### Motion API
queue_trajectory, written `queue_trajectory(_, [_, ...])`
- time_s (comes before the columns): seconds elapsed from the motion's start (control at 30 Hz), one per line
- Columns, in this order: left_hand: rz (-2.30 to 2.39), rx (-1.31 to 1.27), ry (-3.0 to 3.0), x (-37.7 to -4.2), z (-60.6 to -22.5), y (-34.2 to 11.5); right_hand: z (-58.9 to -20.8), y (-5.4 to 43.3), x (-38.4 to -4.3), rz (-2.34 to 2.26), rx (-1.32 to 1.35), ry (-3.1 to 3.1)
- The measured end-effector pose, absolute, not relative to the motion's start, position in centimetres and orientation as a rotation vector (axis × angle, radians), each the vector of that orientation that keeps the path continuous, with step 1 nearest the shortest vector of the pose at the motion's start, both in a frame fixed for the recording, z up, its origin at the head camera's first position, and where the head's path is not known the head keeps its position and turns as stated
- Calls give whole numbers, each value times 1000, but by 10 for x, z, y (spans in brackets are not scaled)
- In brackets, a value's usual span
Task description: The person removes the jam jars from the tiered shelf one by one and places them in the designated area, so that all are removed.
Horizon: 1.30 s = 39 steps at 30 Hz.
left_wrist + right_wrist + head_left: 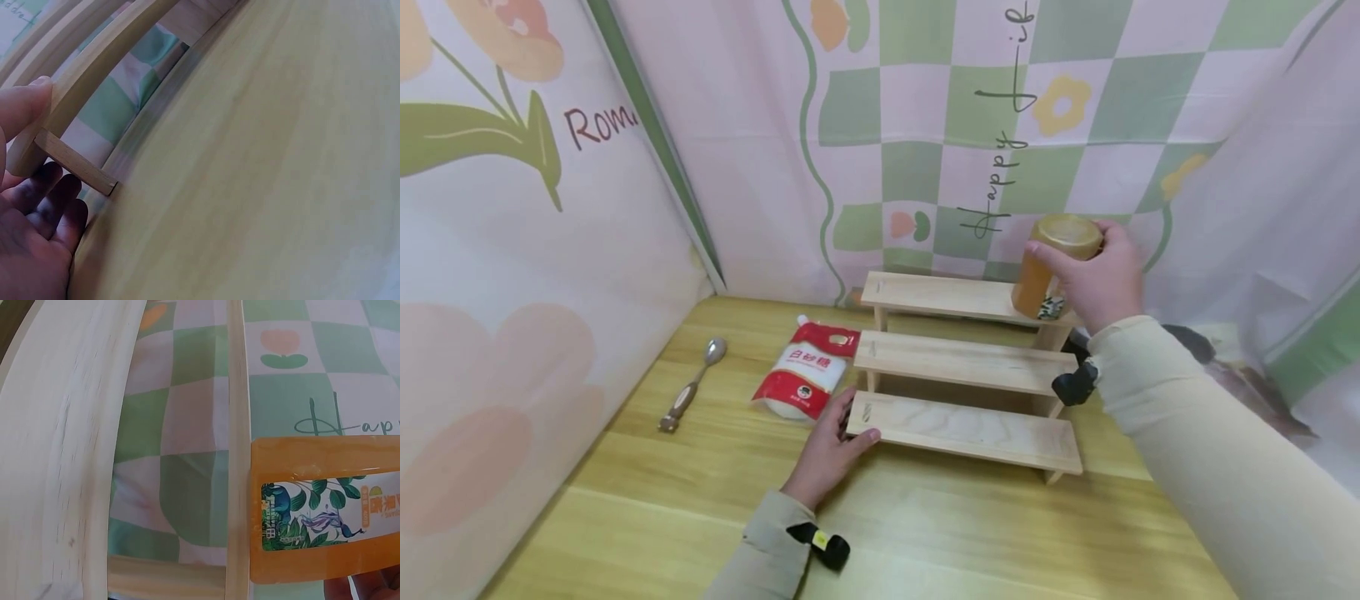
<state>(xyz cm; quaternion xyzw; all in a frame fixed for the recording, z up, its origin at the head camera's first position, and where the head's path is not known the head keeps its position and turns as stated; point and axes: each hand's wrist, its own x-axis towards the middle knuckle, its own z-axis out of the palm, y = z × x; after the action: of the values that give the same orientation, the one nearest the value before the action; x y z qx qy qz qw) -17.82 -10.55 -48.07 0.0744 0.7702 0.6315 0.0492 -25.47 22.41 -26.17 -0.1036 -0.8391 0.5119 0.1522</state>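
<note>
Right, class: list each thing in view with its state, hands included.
Jar: upright on the top tier, lid on.
Wooden stand: standing upright.
Sugar pouch: lying down, apparently capped.
Spoon: lying on the table.
Left hand: gripping the left end of the bottom tier.
Right hand: gripping the jar.

The shelf [966, 427] is matt wood, the jar [1034, 282] glossy, the spoon bowl [716, 349] shiny metal.

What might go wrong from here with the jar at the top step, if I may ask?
The jar, held by the right hand at the right end of the narrow top step, might tip off if released too near an edge. The left hand grips the bottom step at its left end, so a push there could jolt the jar. The sugar bag lies close to that hand and might get nudged.
</note>
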Motion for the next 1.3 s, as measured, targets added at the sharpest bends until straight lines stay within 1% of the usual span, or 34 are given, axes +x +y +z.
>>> queue_trajectory(0.63, [1918,188,2306,-177,-479,-104,-262,205,-257,1473,-281,-2413])
queue_trajectory(1.0, [1941,207,2321,-178,-480,-105,-263,184,-262,1514,-271,-2381])
queue_trajectory(1.3, [1905,170,2344,-179,-479,-105,-263,169,-266,1509,-247,-2352])
